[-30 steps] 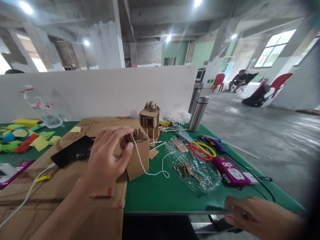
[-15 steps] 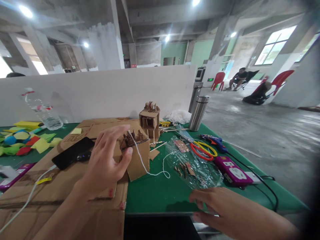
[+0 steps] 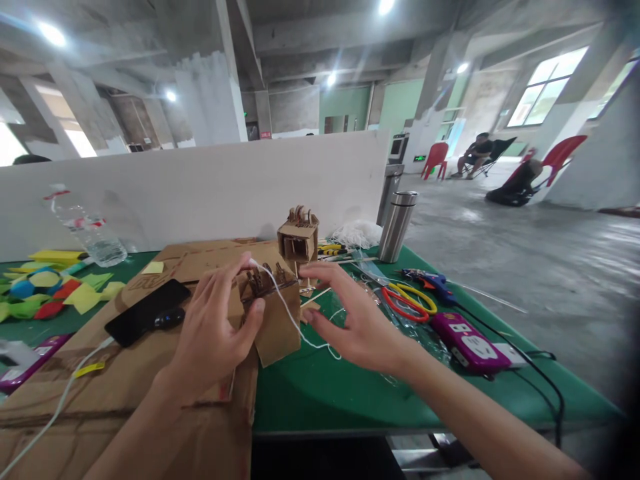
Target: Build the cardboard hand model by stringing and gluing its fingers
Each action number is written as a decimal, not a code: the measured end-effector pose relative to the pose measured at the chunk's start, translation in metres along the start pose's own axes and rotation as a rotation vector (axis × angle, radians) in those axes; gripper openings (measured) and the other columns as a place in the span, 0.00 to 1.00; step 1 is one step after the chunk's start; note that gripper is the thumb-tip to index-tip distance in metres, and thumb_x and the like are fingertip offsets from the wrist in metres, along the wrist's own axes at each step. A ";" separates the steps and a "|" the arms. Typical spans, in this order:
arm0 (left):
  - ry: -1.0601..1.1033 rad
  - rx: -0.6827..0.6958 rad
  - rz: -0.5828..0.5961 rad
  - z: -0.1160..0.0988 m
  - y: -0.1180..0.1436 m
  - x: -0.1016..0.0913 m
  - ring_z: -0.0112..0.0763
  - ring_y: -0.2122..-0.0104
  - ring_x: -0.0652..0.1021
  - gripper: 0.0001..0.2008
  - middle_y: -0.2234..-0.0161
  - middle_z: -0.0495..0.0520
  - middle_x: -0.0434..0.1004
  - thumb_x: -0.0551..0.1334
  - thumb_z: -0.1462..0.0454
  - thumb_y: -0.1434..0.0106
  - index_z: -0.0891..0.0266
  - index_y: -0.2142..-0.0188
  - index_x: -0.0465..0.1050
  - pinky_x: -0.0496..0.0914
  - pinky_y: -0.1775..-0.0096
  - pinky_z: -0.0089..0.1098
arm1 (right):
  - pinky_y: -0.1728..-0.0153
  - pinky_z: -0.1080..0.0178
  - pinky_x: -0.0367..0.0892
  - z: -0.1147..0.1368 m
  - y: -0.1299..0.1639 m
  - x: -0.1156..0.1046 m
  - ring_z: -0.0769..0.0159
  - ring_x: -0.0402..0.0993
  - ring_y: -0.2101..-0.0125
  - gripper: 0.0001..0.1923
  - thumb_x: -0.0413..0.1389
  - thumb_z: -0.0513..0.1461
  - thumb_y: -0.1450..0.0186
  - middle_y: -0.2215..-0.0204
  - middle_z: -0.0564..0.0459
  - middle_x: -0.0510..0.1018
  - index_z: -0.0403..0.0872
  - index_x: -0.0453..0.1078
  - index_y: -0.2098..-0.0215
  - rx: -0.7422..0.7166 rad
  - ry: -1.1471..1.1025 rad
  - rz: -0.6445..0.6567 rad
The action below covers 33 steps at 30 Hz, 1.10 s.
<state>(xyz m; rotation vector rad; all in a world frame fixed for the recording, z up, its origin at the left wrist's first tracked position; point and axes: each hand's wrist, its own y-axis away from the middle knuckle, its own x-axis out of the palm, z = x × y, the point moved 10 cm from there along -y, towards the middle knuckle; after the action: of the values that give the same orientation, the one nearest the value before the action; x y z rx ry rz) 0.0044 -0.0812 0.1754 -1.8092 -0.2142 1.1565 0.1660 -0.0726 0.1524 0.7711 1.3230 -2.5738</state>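
Cardboard box (image 3: 273, 313) sits on green table (image 3: 320, 393), at edge of flat cardboard sheet (image 3: 125, 373). White string (image 3: 285, 308) already on it: goes from top, by little brown pegs (image 3: 260, 283), down box front & onto table. Loose end lies free, nothing tied off yet, I think.

L hand (image 3: 213, 327): fingers curled, thumb on box top, fingertip on string. Holds box.

R hand (image 3: 357, 313): open, fingers spread, holds nothing. Just beside box, over string, not touching it.

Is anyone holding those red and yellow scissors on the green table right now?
No. The scissors lie untouched on the table; the right hand hovers left of them.
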 end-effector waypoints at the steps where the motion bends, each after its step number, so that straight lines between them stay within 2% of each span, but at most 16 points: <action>1: 0.014 0.000 -0.003 0.001 0.001 0.000 0.41 0.48 0.74 0.26 0.46 0.58 0.73 0.59 0.65 0.34 0.58 0.37 0.57 0.67 0.44 0.44 | 0.42 0.48 0.65 0.003 -0.009 0.002 0.56 0.63 0.40 0.23 0.52 0.33 0.34 0.43 0.43 0.68 0.50 0.59 0.42 -0.037 -0.038 0.002; 3: 0.038 0.009 0.008 0.001 0.002 0.002 0.40 0.48 0.74 0.25 0.45 0.57 0.72 0.59 0.65 0.34 0.57 0.38 0.58 0.68 0.44 0.43 | 0.38 0.46 0.60 0.006 -0.024 0.009 0.56 0.58 0.36 0.26 0.50 0.30 0.37 0.40 0.44 0.66 0.50 0.58 0.41 -0.088 -0.120 0.032; 6: 0.065 0.018 0.029 0.002 0.001 0.005 0.39 0.47 0.73 0.23 0.46 0.56 0.71 0.59 0.66 0.34 0.56 0.41 0.61 0.68 0.44 0.43 | 0.36 0.46 0.56 0.002 -0.039 0.019 0.57 0.56 0.35 0.27 0.48 0.29 0.40 0.39 0.44 0.65 0.49 0.59 0.42 -0.111 -0.237 0.091; 8: 0.089 0.007 0.033 0.003 -0.001 0.006 0.40 0.46 0.72 0.23 0.46 0.57 0.70 0.59 0.66 0.34 0.56 0.41 0.61 0.68 0.44 0.44 | 0.36 0.47 0.58 -0.002 -0.045 0.025 0.57 0.58 0.36 0.26 0.48 0.29 0.40 0.39 0.44 0.65 0.48 0.60 0.43 -0.101 -0.310 0.115; 12: 0.151 -0.019 0.029 0.009 -0.005 0.009 0.42 0.46 0.72 0.23 0.47 0.57 0.69 0.60 0.66 0.35 0.55 0.41 0.61 0.70 0.45 0.47 | 0.45 0.50 0.69 -0.012 -0.049 0.034 0.57 0.69 0.44 0.24 0.50 0.32 0.38 0.41 0.46 0.67 0.49 0.61 0.43 -0.028 -0.409 0.126; 14: 0.196 -0.036 0.042 0.013 -0.006 0.012 0.43 0.46 0.72 0.23 0.46 0.57 0.68 0.60 0.66 0.36 0.54 0.41 0.61 0.71 0.46 0.48 | 0.45 0.51 0.69 -0.012 -0.049 0.034 0.58 0.69 0.44 0.23 0.50 0.32 0.37 0.42 0.47 0.67 0.50 0.61 0.44 -0.002 -0.383 0.114; 18: 0.335 -0.098 0.074 0.026 -0.008 0.020 0.41 0.46 0.72 0.23 0.45 0.57 0.66 0.59 0.68 0.37 0.53 0.43 0.62 0.74 0.49 0.45 | 0.39 0.50 0.63 -0.004 -0.044 0.028 0.57 0.62 0.39 0.24 0.51 0.32 0.37 0.42 0.49 0.67 0.52 0.61 0.43 -0.014 -0.259 0.073; 21: 0.471 -0.120 0.089 0.034 -0.012 0.026 0.39 0.46 0.72 0.23 0.45 0.56 0.65 0.59 0.69 0.38 0.52 0.44 0.64 0.76 0.51 0.40 | 0.37 0.45 0.58 -0.002 -0.041 0.025 0.54 0.60 0.38 0.28 0.53 0.31 0.37 0.41 0.48 0.67 0.54 0.58 0.41 -0.019 -0.156 0.050; 24: 0.516 -0.106 0.102 0.036 -0.016 0.031 0.38 0.46 0.71 0.24 0.46 0.57 0.66 0.58 0.70 0.38 0.53 0.44 0.64 0.74 0.49 0.40 | 0.36 0.40 0.53 -0.005 -0.042 0.025 0.52 0.56 0.36 0.29 0.55 0.31 0.38 0.39 0.47 0.64 0.54 0.58 0.40 -0.028 -0.083 0.034; 26: 0.502 -0.099 0.112 0.035 -0.018 0.033 0.39 0.45 0.71 0.24 0.45 0.57 0.66 0.58 0.70 0.38 0.54 0.43 0.64 0.73 0.48 0.41 | 0.36 0.42 0.54 -0.010 -0.043 0.026 0.52 0.56 0.36 0.30 0.56 0.31 0.38 0.39 0.46 0.63 0.53 0.57 0.39 -0.023 -0.099 0.035; 30: 0.459 -0.073 0.125 0.032 -0.019 0.034 0.40 0.45 0.71 0.23 0.46 0.58 0.66 0.58 0.70 0.39 0.55 0.44 0.64 0.70 0.46 0.44 | 0.39 0.46 0.61 -0.018 -0.044 0.028 0.54 0.60 0.38 0.30 0.55 0.32 0.37 0.39 0.44 0.64 0.52 0.55 0.39 0.015 -0.190 0.046; 33: 0.460 -0.057 0.114 0.031 -0.018 0.033 0.42 0.44 0.71 0.21 0.46 0.59 0.67 0.57 0.69 0.38 0.56 0.45 0.64 0.69 0.44 0.47 | 0.37 0.45 0.59 -0.018 -0.041 0.030 0.53 0.58 0.37 0.29 0.55 0.33 0.37 0.39 0.43 0.63 0.51 0.54 0.39 0.031 -0.185 0.042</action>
<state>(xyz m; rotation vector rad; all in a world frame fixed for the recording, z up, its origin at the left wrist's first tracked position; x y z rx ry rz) 0.0034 -0.0332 0.1651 -2.1040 0.1270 0.7848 0.1326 -0.0307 0.1586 0.5435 1.2020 -2.5669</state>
